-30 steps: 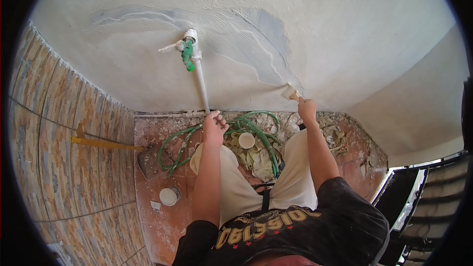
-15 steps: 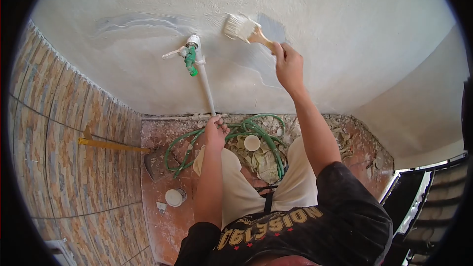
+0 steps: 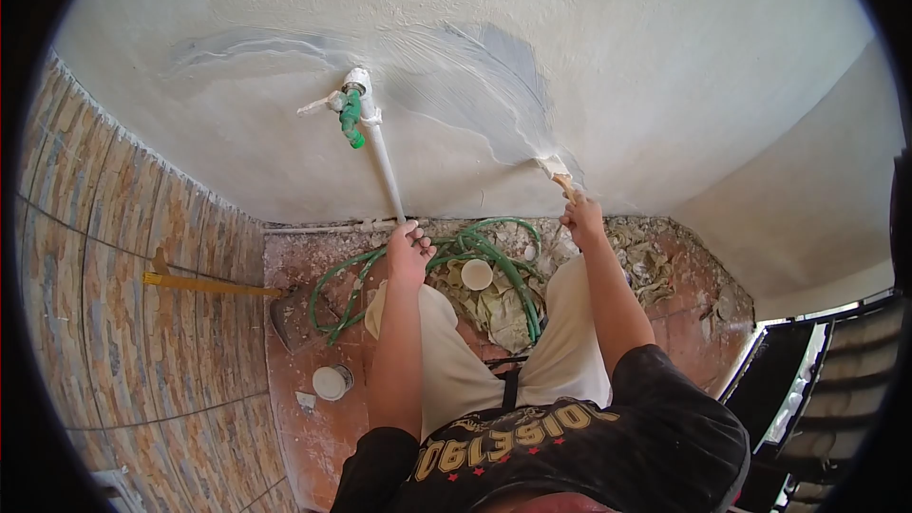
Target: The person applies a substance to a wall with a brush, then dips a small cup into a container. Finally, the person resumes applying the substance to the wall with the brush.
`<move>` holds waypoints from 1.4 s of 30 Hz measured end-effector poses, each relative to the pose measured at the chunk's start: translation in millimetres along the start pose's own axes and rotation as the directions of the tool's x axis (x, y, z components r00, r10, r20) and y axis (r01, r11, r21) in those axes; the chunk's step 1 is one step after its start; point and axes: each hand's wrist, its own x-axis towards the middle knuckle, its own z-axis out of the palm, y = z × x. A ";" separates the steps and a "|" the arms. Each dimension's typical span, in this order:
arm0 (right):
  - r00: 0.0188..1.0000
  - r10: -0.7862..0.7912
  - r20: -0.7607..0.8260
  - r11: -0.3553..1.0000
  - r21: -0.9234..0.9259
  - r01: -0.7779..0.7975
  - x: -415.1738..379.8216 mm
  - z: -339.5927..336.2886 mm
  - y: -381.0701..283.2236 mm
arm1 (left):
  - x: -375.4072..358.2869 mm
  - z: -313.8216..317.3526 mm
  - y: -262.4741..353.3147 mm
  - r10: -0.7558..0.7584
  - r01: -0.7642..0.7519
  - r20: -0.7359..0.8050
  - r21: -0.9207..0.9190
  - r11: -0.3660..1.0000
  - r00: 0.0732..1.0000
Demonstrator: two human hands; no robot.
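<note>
My right hand (image 3: 583,218) is closed around the wooden handle of a paintbrush (image 3: 554,168). The brush's pale, paint-loaded bristles touch the wall (image 3: 655,85), at the lower end of a wet, streaky grey patch (image 3: 465,85). My left hand (image 3: 410,252) is loosely curled with its fingertips apart, and I see nothing in it. In the view it overlaps the foot of a white pipe (image 3: 383,161); contact cannot be made out. A green faucet (image 3: 351,119) sits at the top of that pipe.
A green hose (image 3: 518,275) lies coiled on the littered floor, around a white round container (image 3: 477,275) and crumpled sheeting (image 3: 503,318). Another white container (image 3: 332,382) stands at the left. A yellow-handled tool (image 3: 218,285) leans by the stone-patterned wall (image 3: 123,323).
My right hand has swept the brush down and to the right along the wall, leaving fresh streaks. My left hand stays beside the pipe's foot. The view has shifted slightly.
</note>
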 end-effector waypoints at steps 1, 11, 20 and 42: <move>0.995 0.095 0.022 0.987 0.126 -0.097 -5.7 9.3 -7.7 | -0.5 0.5 0.2 -0.002 0.002 -0.002 0.008 1.000 1.000; 0.990 0.103 0.101 0.985 -0.152 -0.087 -7.2 60.3 -58.7 | 2.3 0.0 0.2 -0.018 0.018 0.000 0.031 0.999 1.000; 0.554 -0.719 0.420 0.338 -0.485 0.806 -98.1 188.5 -155.0 | 1.6 -0.4 -3.3 -0.009 0.009 -0.001 0.039 0.999 1.000; 0.770 -0.565 0.295 0.435 -0.687 0.582 -65.1 112.4 -143.2 | 2.7 1.9 -2.3 -0.023 0.023 0.002 0.034 0.999 1.000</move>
